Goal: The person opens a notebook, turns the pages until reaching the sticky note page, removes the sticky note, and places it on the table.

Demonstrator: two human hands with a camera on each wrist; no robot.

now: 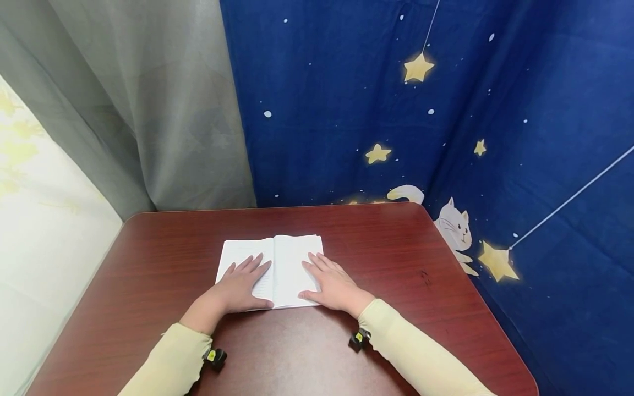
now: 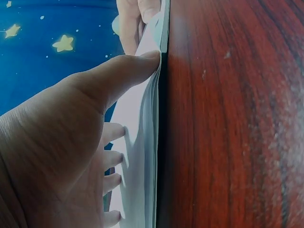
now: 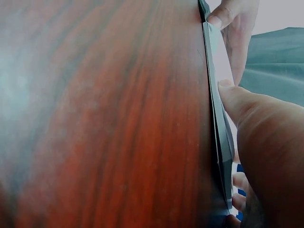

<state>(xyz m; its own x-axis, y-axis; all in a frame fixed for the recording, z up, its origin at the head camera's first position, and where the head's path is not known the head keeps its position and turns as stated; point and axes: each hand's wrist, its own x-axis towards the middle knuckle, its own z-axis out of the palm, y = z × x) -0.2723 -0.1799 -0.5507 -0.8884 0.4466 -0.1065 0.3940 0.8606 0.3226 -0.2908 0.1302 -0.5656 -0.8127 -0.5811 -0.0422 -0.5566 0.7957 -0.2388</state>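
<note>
An open notebook (image 1: 289,264) with white pages lies on the brown table, its fold between my two hands. Faint ruled lines show on the left page. My left hand (image 1: 240,287) rests on that page with fingers spread and the thumb near the fold at the bottom edge. On the right page rests my right hand (image 1: 333,283), fingers extended toward the upper right edge, thumb pointing at the fold. In the left wrist view the left thumb (image 2: 128,66) lies at the edge of the page stack. The right wrist view shows the right thumb (image 3: 232,97) on the page and a dark cover edge beneath.
The wood-grain table (image 1: 396,253) reaches back to a grey curtain (image 1: 188,110) and a blue curtain (image 1: 337,99) with stars and a cat. A black wrist camera (image 1: 216,358) sits at the left cuff, another camera (image 1: 359,340) at the right.
</note>
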